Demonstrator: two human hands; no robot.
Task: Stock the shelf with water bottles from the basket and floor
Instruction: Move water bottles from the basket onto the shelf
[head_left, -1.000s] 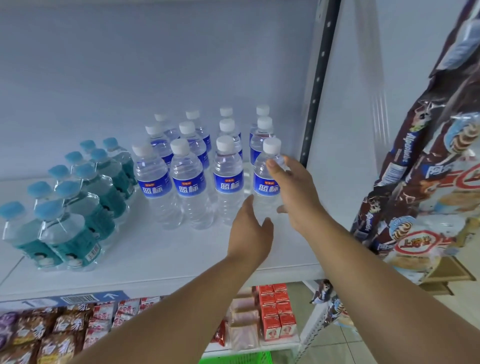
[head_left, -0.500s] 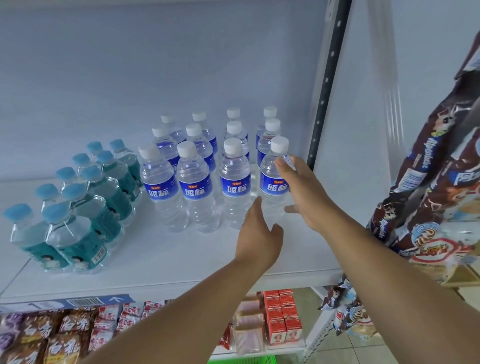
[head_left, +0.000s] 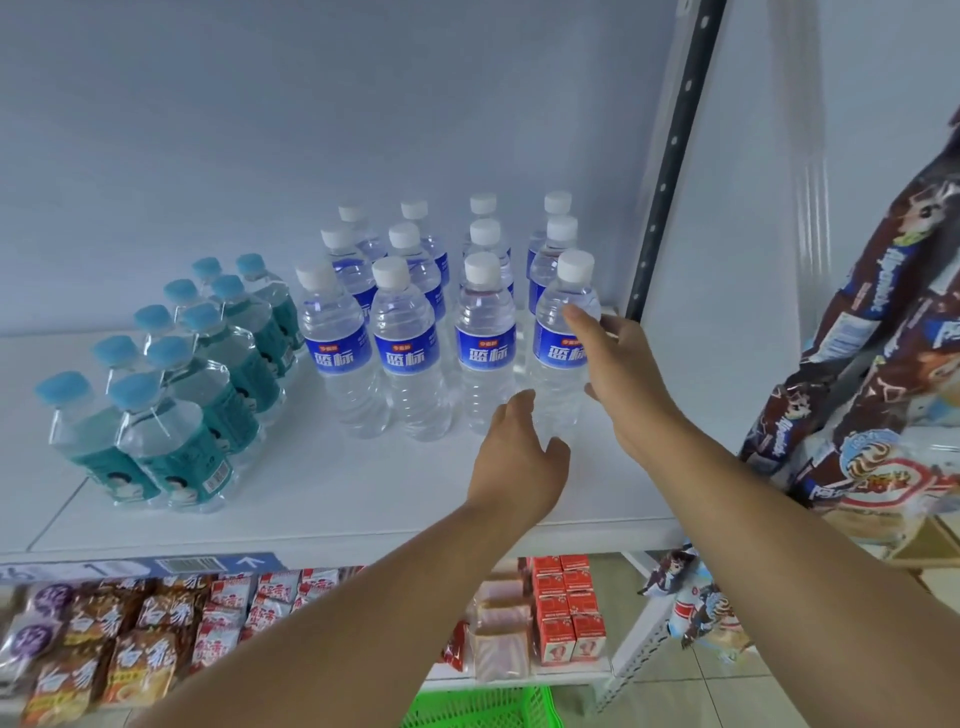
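The front right bottle (head_left: 563, 343) stands upright on the white shelf (head_left: 337, 493), at the right end of the front row of blue-label bottles (head_left: 405, 332). Our right hand (head_left: 623, 384) is on it. The fingers (head_left: 576, 317) curl round its right side and hold it by the label. Our left hand (head_left: 514, 462) is low, just in front of the row, with loose fingers that hold nothing. One fingertip is near the foot of the bottles, but we cannot tell if it touches.

We think this step is setting the bottle in place — making it line up with the three beside it. The rows look neat, four across and three or four deep.

Next, we think the right hand should let go gently so the bottle does not tip. It stands close to the dark post (head_left: 670, 156), so there is little room on that side. Then we would reach down for more. The green basket (head_left: 478, 709) shows at the bottom, under the shelf, but we cannot see what is in it.

To the left sits a wrapped pack of teal bottles (head_left: 171, 431). Snack bags (head_left: 857, 338) hang on the right — well apart from the water.
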